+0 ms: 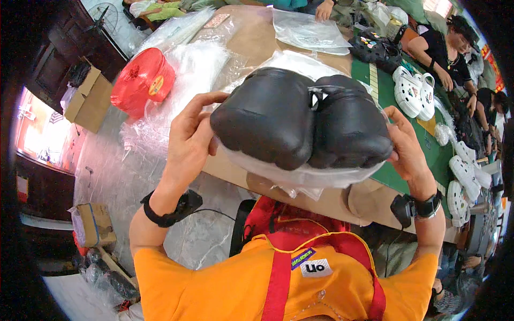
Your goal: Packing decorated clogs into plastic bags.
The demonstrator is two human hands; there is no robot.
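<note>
In front of me I hold up a pair of black foam clogs (pixel 262 117), side by side with their smooth, rounded ends toward me. A clear plastic bag (pixel 310 176) covers their lower side. My left hand (pixel 194 128) is closed on the left end of the pair, thumb and fingers at its edge. At the right end, my right hand (pixel 405 140) grips the pair and the bag's edge. A small whitish piece shows in the gap between the two clogs; I cannot make out what it is.
Clear plastic bags (pixel 195 64) and a red roll of plastic twine (pixel 143 80) lie on the left. White clogs (pixel 409 93) and dark clogs (pixel 375 49) stand along the green mat (pixel 391 179) on the right. Co-workers (pixel 447 53) sit beyond. A cardboard box (pixel 91 99) stands at left.
</note>
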